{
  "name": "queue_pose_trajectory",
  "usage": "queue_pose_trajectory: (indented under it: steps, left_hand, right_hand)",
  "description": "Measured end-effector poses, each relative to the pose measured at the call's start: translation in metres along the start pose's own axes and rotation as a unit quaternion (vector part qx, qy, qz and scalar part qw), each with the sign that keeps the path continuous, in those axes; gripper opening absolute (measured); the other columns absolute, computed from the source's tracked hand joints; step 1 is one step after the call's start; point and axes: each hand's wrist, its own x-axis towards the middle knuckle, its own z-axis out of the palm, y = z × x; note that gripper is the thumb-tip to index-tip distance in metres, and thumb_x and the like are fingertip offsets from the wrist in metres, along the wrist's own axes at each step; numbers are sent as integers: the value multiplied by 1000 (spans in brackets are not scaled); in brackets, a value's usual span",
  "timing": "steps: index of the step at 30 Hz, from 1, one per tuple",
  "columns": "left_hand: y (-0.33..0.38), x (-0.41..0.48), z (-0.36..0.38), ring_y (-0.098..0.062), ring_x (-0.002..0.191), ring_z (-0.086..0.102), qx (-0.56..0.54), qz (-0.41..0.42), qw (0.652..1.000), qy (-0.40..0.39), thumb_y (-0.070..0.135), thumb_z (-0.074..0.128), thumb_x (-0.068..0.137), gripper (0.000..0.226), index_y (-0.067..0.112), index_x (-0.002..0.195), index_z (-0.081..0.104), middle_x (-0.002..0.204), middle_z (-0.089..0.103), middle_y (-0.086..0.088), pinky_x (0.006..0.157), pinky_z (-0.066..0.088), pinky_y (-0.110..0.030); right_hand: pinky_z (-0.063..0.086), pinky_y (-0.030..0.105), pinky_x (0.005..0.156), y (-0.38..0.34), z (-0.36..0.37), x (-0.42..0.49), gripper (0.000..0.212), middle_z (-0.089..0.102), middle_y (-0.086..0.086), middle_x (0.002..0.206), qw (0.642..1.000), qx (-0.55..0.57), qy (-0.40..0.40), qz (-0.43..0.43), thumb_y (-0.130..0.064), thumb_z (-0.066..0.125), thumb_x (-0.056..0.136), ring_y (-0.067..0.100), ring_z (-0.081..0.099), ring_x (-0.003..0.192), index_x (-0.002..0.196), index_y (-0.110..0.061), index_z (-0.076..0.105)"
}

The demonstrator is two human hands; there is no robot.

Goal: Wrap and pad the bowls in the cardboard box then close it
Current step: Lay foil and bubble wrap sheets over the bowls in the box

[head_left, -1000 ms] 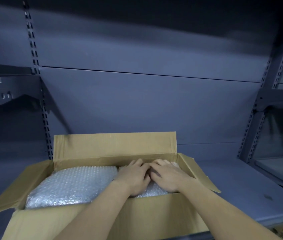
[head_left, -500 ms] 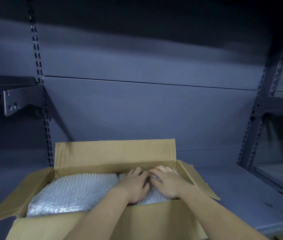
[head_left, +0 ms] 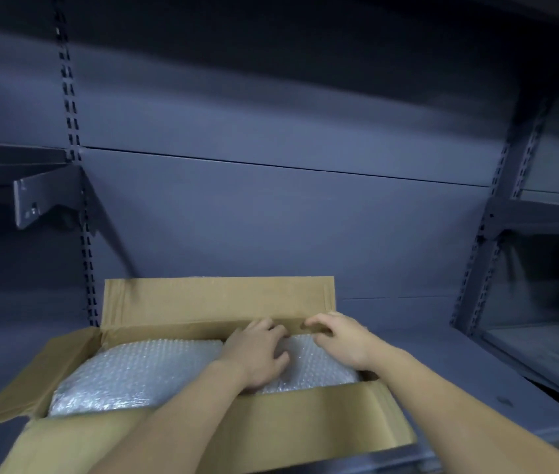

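The box [head_left: 305,425] is plain brown corrugated cardboard, long and rectangular, standing open on a matte grey metal shelf [head_left: 442,378]. Its far flap [head_left: 216,299] stands upright and its left flap [head_left: 42,374] is splayed outward. Inside lie two cushion-like bundles of clear, shiny bubble wrap side by side: the left bundle [head_left: 134,374] and the right bundle [head_left: 319,364]. The bowls are hidden under the wrap. The left hand [head_left: 257,354] lies palm down on the right bundle with fingers spread and gently bent, gripping nothing. The right hand [head_left: 339,336] hovers over the same bundle's far end, fingers loosely curled and empty, fingertips by the far flap's crease; whether they touch it is unclear. The right flap is covered by the right forearm. A slotted upright [head_left: 69,97] and a bracket [head_left: 42,200] stand in dim light.
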Motion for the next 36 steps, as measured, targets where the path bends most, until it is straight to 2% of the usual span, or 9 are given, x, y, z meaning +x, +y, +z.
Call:
queue_pose_trajectory:
  steps: [2,5,7,10,14,18,27,32,36]
  left_hand:
    - [-5,-4,-7,-19,133,39,-16,-1,1000,11,43,47,93,45,27,135,50,138,47,2,107,36,-37]
    - [-18,-14,-12,-16,129,43,-49,-1,998,35,40,52,92,42,27,132,54,134,50,4,106,37,-35]
    - [-34,-23,-19,-14,123,49,-105,-15,990,93,33,55,92,34,25,125,60,129,55,7,103,40,-32]
    - [-71,-38,-27,-14,114,55,-97,-59,984,134,23,57,90,22,26,109,67,116,60,10,98,44,-33]
    - [-100,-67,-33,-18,122,50,-32,-105,993,44,46,44,85,41,34,119,65,127,57,8,103,41,-35]
    - [-101,-86,-27,-21,139,32,-18,-140,987,-74,75,25,82,66,50,141,41,151,38,14,115,24,-47]
    - [-92,-82,-29,-15,150,10,-3,-109,984,-143,70,23,95,55,52,147,28,161,20,17,121,5,-48]
    - [-93,-83,-32,-14,149,15,-53,-100,989,-99,63,25,98,54,45,148,31,158,27,17,121,11,-44]
    - [-105,-101,-51,-19,134,39,-68,-150,986,34,49,35,85,58,33,139,49,141,48,6,110,34,-39]
  right_hand:
    - [29,13,75,0,3,-1,39,45,-8,139,1000,-13,2,-9,-26,45,98,11,43,127,137,-31,51]
    - [29,17,99,-7,12,-2,44,41,-5,145,998,-40,-22,-36,-27,48,98,14,38,134,141,-26,46]
    - [26,26,112,-14,18,-1,44,39,-6,146,997,-34,-44,-57,-34,48,98,14,34,137,141,-28,46]
    - [25,41,114,-28,28,3,45,38,-13,146,995,-39,-59,-72,-48,43,96,13,29,138,139,-39,44]
    - [25,43,114,-44,40,10,54,33,-5,153,989,-90,-83,-80,-56,39,95,21,27,141,146,-38,35]
    - [15,48,117,-49,47,12,61,21,-4,159,984,-114,-129,-48,-67,27,93,23,16,146,150,-45,20]
    - [-1,51,119,-49,47,9,64,2,-8,164,975,-136,-172,-33,-71,24,92,15,-5,150,151,-50,9]
    - [8,52,117,-53,45,11,55,24,-6,158,984,-136,-96,-57,-63,25,96,18,13,147,149,-47,21]
    - [38,43,103,-91,50,34,41,51,0,127,983,-118,19,-136,-47,36,99,22,44,127,135,-33,48]
